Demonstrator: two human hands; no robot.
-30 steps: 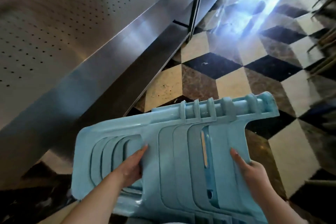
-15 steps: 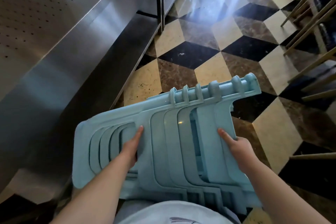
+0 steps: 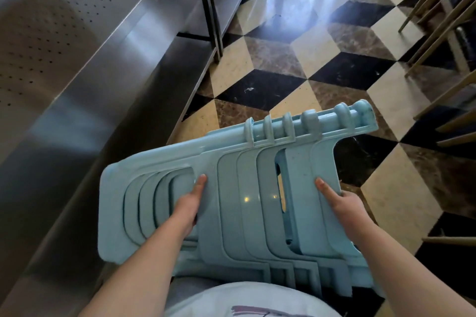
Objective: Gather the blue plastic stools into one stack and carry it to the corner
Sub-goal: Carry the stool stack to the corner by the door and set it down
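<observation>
Polished stone flooring [image 3: 278, 54] in a cube pattern of black, cream and brown diamonds is gleaming under a bluish glare. Brushed stainless steel, a perforated panel [image 3: 51, 41] above a smooth sloping skirt, is running along the left side, and slim wooden chair legs [image 3: 443, 18] are crowding the right edge. A stack of blue plastic stools [image 3: 247, 203] is lying on its side in the air in front of the person's torso, nested seats to the left, ribbed leg ends fanning out to the right. The left hand [image 3: 189, 203] is gripping inside the rounded cut-out of the stack's upper face, thumb lying on the plastic. The right hand [image 3: 343, 204] is clasping the rightmost leg, thumb flat on top, fingers hidden beneath.
</observation>
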